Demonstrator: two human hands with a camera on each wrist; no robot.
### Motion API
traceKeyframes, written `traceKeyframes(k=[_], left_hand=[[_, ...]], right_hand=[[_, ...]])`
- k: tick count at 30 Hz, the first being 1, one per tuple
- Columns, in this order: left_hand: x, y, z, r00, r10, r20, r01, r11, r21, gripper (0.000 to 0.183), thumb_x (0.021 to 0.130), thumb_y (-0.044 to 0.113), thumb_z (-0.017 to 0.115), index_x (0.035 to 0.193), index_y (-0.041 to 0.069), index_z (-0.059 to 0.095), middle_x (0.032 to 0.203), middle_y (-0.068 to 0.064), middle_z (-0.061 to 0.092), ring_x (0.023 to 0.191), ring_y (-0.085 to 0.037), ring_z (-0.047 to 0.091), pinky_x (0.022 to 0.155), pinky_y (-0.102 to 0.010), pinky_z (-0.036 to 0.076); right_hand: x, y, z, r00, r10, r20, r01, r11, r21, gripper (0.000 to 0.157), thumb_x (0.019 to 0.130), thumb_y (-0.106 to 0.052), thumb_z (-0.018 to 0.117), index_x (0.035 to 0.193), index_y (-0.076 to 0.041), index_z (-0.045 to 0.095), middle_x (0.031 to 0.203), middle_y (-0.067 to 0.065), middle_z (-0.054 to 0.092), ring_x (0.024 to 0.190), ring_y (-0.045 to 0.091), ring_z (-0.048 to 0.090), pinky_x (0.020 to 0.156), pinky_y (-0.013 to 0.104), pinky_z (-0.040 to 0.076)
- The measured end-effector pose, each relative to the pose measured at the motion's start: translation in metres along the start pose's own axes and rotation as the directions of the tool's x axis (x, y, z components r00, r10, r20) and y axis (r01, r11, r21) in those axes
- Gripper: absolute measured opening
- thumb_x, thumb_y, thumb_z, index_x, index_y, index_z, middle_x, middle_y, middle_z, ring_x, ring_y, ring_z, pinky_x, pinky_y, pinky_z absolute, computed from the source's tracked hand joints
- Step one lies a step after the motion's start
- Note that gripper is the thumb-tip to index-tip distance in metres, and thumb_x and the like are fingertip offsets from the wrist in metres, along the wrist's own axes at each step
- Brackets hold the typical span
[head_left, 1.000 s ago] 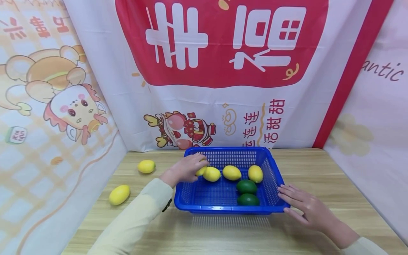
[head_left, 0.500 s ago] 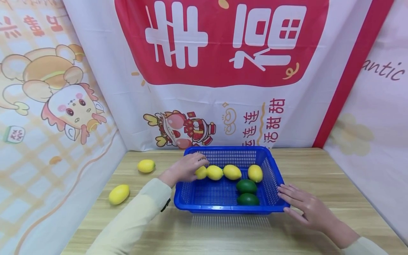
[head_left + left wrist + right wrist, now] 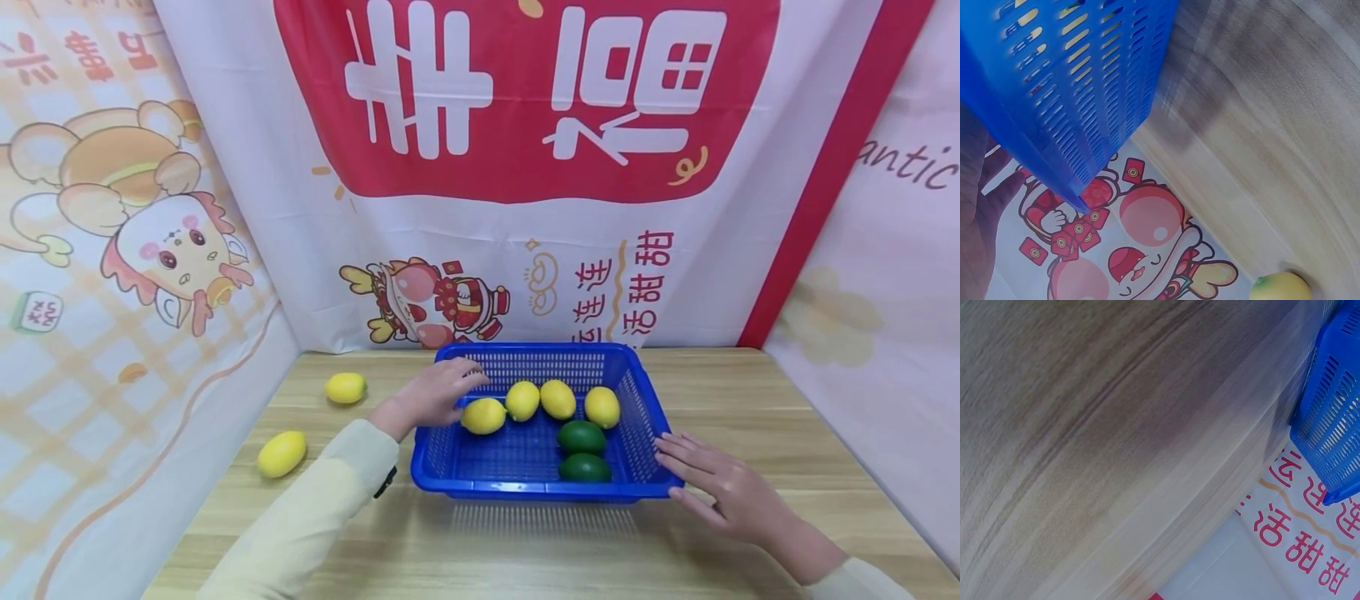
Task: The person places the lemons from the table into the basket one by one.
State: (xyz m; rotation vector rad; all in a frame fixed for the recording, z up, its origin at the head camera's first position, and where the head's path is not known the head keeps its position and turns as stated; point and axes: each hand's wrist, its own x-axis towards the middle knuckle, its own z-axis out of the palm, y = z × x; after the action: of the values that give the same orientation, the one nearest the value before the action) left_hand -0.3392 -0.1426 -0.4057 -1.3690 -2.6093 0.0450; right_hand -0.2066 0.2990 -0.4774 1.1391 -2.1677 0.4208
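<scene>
In the head view a blue plastic basket [image 3: 517, 490] stands on the wooden table. My left hand [image 3: 433, 393] reaches over its left rim, fingers relaxed and slightly bent. Beside the fingertips, a yellow lemon [image 3: 483, 416] lies on the basket floor; thumb contact cannot be made out. Further lemons [image 3: 522, 401], [image 3: 558, 400] and a lemon [image 3: 602, 407] run along the back. Two dark green oval fruits [image 3: 581, 437] lie one in front of the other at the right. My right hand [image 3: 720, 483] rests straight fingers against the basket's right rim.
Two more lemons lie left of the basket: a rear lemon [image 3: 346, 388] and a front lemon [image 3: 282, 454]. Printed cloth [image 3: 517, 275] hangs behind the table [image 3: 525, 558]. In the left wrist view, the basket's slotted wall [image 3: 1097, 94] stands near a lemon [image 3: 1282, 286].
My left hand has let go of the leftmost lemon, which sits further out from under the fingers. The neighbouring lemons have shifted right and turned. My right hand keeps its place.
</scene>
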Motion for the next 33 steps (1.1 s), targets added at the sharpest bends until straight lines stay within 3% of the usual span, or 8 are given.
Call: traceKeyframes(k=[8, 14, 25, 33], left_hand=[[-0.003, -0.001, -0.003, 0.998, 0.042, -0.05, -0.042, 0.999, 0.008, 0.048, 0.08, 0.013, 0.075, 0.126, 0.01, 0.06, 0.13, -0.014, 0.056, 0.121, -0.029, 0.052, 0.103, -0.042, 0.043], [-0.008, -0.003, -0.014, 0.992, 0.068, -0.102, -0.068, 0.998, 0.001, 0.049, 0.078, 0.009, 0.075, 0.124, 0.005, 0.061, 0.127, -0.016, 0.057, 0.119, -0.031, 0.053, 0.101, -0.043, 0.045], [-0.029, -0.011, -0.044, 0.991, -0.048, -0.125, 0.049, 0.999, 0.004, 0.053, 0.08, 0.014, 0.077, 0.129, 0.007, 0.059, 0.13, -0.015, 0.057, 0.119, -0.029, 0.053, 0.102, -0.044, 0.044], [-0.047, -0.021, -0.05, 0.979, -0.043, -0.197, 0.047, 0.999, 0.013, 0.057, 0.076, 0.014, 0.083, 0.127, 0.008, 0.06, 0.127, -0.014, 0.058, 0.118, -0.028, 0.054, 0.099, -0.045, 0.047]], right_hand=[[0.0, 0.0, 0.0, 1.0, -0.01, -0.003, 0.01, 1.0, 0.0, 0.05, 0.099, -0.046, 0.051, 0.122, -0.005, 0.068, 0.129, 0.009, 0.063, 0.121, 0.025, 0.056, 0.11, 0.02, 0.027], [0.0, -0.001, -0.001, 1.0, -0.007, 0.001, 0.007, 1.0, 0.0, 0.05, 0.099, -0.046, 0.051, 0.122, -0.005, 0.068, 0.129, 0.009, 0.062, 0.122, 0.025, 0.056, 0.11, 0.02, 0.026], [0.002, 0.0, -0.002, 1.0, -0.027, -0.01, 0.027, 1.0, -0.006, 0.05, 0.099, -0.046, 0.05, 0.121, -0.005, 0.069, 0.128, 0.009, 0.063, 0.119, 0.027, 0.058, 0.111, 0.021, 0.027], [0.002, -0.002, -0.005, 0.999, 0.005, 0.034, -0.005, 1.0, -0.007, 0.048, 0.097, -0.045, 0.056, 0.123, -0.007, 0.068, 0.129, 0.007, 0.062, 0.122, 0.024, 0.056, 0.109, 0.018, 0.026]])
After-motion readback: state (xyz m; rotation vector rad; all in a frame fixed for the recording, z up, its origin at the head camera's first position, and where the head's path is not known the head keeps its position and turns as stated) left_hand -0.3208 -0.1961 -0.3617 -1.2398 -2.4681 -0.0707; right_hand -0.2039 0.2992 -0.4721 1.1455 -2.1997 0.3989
